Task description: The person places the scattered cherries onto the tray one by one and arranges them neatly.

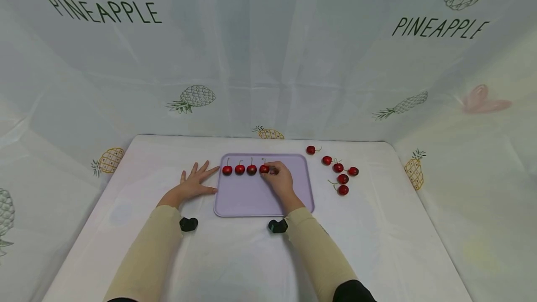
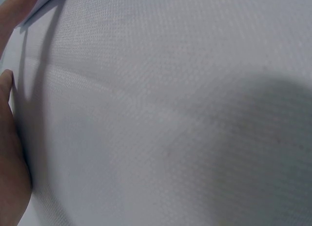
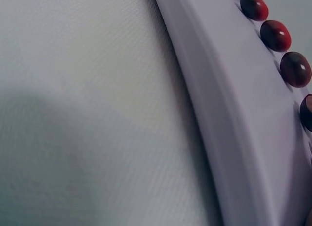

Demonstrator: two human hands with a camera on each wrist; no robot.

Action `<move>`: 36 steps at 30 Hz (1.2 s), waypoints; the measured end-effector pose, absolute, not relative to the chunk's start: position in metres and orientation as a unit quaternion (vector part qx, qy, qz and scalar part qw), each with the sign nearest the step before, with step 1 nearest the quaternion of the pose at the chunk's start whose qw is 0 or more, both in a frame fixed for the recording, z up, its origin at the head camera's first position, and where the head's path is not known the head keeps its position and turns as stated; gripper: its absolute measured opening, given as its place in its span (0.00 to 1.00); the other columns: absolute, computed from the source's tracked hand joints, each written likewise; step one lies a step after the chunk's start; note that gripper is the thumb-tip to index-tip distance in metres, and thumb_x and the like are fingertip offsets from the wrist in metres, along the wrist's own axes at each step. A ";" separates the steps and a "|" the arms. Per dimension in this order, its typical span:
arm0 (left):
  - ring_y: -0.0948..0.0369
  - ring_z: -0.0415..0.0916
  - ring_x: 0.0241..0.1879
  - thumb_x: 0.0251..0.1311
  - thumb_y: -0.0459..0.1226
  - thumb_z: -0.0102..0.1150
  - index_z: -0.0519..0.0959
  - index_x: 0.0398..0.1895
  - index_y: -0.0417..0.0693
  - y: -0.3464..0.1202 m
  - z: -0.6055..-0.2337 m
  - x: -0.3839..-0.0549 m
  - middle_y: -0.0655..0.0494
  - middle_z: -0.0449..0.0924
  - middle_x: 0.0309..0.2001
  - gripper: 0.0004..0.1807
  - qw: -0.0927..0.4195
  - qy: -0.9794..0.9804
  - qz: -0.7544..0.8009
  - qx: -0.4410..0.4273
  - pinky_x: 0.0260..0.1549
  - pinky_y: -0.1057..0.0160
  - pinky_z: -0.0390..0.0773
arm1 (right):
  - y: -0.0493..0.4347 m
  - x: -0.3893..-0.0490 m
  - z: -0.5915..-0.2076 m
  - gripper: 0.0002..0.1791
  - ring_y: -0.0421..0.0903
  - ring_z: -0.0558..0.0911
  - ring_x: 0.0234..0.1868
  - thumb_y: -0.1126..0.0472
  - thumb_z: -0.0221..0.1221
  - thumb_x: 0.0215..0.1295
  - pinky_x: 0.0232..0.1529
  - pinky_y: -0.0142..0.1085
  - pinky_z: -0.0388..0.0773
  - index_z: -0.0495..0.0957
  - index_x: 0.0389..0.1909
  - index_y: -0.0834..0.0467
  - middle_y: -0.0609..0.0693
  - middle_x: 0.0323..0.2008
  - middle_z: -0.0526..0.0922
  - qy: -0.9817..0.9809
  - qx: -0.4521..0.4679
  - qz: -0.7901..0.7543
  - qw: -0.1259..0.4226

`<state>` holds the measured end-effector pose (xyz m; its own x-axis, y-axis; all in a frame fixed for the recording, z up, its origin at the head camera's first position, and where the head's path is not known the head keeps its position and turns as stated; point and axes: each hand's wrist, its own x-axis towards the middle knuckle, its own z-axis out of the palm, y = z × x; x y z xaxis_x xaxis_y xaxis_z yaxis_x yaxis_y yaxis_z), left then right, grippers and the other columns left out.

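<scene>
A lilac tray (image 1: pixel 251 199) lies on the white-covered table and bears a row of red cherries with upright stems. Three of them, a left cherry (image 1: pixel 227 170), a second cherry (image 1: pixel 239 169) and a third cherry (image 1: pixel 251 169), stand free of the hands. At the row's right end, my right hand (image 1: pixel 282 183) pinches another cherry (image 1: pixel 264 169) between thumb and fingers, low over the tray. My left hand (image 1: pixel 193 185) is spread beside the tray, its fingertips at the left rim. The right wrist view shows the row, with a dark cherry (image 3: pixel 295 69) near its edge.
Right of the tray, several loose cherries lie on the table, among them a far cherry (image 1: pixel 311 150) and a near cherry (image 1: pixel 343 190). Behind the table hangs a pale curtain (image 1: pixel 268 59) printed with pineapples.
</scene>
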<state>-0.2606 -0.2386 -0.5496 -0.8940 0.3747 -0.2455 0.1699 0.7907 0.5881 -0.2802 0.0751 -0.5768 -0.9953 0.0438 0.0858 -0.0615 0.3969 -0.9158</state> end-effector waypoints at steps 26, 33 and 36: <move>0.39 0.18 0.73 0.57 0.57 0.63 0.54 0.77 0.55 -0.239 -0.546 -0.258 0.41 0.33 0.77 0.47 0.186 0.929 0.286 0.140 0.60 0.31 0.18 | 0.085 -0.284 -0.571 0.20 0.45 0.77 0.38 0.65 0.71 0.54 0.37 0.34 0.74 0.83 0.50 0.57 0.51 0.35 0.79 -0.803 -0.022 0.595 0.020; 0.37 0.19 0.72 0.57 0.57 0.63 0.54 0.77 0.54 -0.237 -0.544 -0.257 0.40 0.34 0.77 0.47 0.180 0.930 0.287 0.144 0.59 0.30 0.18 | 0.106 -0.280 -0.546 0.21 0.45 0.78 0.36 0.67 0.70 0.55 0.33 0.31 0.75 0.82 0.52 0.60 0.57 0.39 0.80 -0.781 -0.040 0.623 0.008; 0.37 0.19 0.72 0.57 0.56 0.63 0.54 0.77 0.53 -0.236 -0.544 -0.258 0.40 0.33 0.77 0.47 0.180 0.930 0.286 0.146 0.59 0.30 0.18 | 0.120 -0.278 -0.539 0.21 0.45 0.78 0.36 0.66 0.69 0.56 0.32 0.30 0.76 0.81 0.53 0.61 0.58 0.43 0.79 -0.777 -0.041 0.628 0.012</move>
<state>-0.2577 -0.2360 -0.5439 -0.8926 0.3748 -0.2505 0.1693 0.7937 0.5842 -0.2779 0.1202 -0.5391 -0.9963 0.0795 -0.0324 0.0484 0.2080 -0.9769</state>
